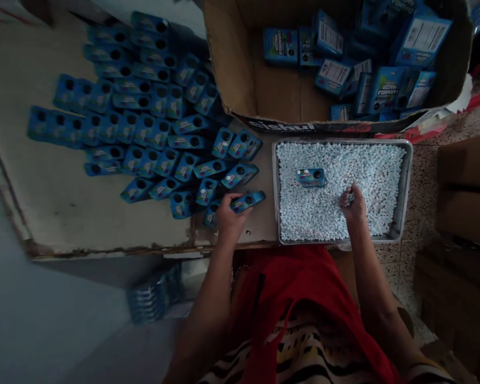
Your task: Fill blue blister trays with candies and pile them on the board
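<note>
My left hand [232, 216] grips a small blue candy box [248, 201] with a dark round hole, beside the front boxes on the table. A metal tray [406, 186] full of small pale blue and white candies [344, 154] sits to the right. Over those candies is my right hand [354, 204], its fingers curled around a few of them. Another blue candy box [311, 177] lies on top of the candies in the tray, to the left of that hand.
Many blue boxes [130, 128] stand in rows on the table [104, 224], their round holes facing up. Behind the tray, a large cardboard carton [236, 58] contains more blue boxes. Brown cartons [464, 181] are stacked at the right, above a speckled floor.
</note>
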Available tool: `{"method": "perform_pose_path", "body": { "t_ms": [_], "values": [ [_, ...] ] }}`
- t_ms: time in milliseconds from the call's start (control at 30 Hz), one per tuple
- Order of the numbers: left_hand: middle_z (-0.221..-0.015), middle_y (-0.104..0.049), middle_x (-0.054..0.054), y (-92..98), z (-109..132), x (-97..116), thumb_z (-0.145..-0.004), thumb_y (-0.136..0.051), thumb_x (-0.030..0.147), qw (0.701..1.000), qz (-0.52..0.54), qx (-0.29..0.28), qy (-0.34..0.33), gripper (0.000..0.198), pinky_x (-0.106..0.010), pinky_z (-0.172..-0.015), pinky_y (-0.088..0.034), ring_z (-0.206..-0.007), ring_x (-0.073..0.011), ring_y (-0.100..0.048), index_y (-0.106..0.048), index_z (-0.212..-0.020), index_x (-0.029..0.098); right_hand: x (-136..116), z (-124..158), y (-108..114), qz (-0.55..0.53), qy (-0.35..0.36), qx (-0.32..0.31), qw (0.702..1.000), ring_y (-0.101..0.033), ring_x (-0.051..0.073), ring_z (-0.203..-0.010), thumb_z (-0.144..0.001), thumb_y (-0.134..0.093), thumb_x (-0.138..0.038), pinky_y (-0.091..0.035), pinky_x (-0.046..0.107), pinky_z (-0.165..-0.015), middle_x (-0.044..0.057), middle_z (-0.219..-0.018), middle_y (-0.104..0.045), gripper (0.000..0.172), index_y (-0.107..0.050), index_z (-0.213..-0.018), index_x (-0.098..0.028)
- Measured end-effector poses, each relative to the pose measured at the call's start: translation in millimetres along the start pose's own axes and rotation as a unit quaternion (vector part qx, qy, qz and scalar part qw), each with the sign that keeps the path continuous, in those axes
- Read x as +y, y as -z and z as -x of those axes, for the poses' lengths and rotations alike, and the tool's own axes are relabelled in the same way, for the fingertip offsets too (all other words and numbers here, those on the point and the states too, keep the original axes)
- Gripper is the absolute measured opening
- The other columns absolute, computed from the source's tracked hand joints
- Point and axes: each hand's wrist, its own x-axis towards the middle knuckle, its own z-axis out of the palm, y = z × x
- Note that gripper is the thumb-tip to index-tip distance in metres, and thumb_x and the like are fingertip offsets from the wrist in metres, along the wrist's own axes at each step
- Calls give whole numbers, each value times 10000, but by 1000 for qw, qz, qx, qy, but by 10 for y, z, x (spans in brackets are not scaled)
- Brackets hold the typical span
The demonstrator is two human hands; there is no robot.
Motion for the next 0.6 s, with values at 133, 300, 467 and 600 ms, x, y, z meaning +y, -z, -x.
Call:
{"method": "perform_pose_path", "body": {
  "t_ms": [133, 300, 467, 600],
  "values": [
    [-1369, -688, -143, -187, 73, 431, -705, -864, 121, 984, -46, 50, -164, 593, -599, -1254, -421, -1395, -411, -586, -705, -1260, 260, -27, 91, 53, -83, -42, -36, 995, -388, 38, -414, -942, -760, -387, -328, 145, -379, -84, -569, -566, 272, -598, -804, -219],
    [-1249, -759, -113, -1079, -268, 1061, -655, -1003, 242, 965, 101, -78, -229, 684, -469, -1089, -571, -1199, -337, -712, -693, -1266, 227, 25, 149, -35, -107, -47, -114, 987, -246, 14, -410, -920, -749, -354, -245, 141, -356, -74, -672, -622, 227, -606, -813, -213],
    [-1046, -796, -62, -1405, -337, 1221, -741, -909, 180, 940, 95, -157, -288, 328, -403, -996, -577, -1080, -294, -735, -768, -1031, 237, 63, 231, -86, -104, 3, -115, 988, -478, 75, -541, -887, -795, -407, -457, 188, -492, -72, -660, -558, 279, -581, -823, -240],
    [-1039, -789, -40, -1236, -231, 1127, -763, -897, 254, 950, 127, -149, -242, 320, -342, -911, -585, -996, -245, -745, -743, -1041, 223, -43, 304, -108, -66, 58, -93, 992, -605, 116, -686, -852, -839, -509, -565, 274, -642, -29, -763, -647, 388, -564, -784, -243]
  ]
}}
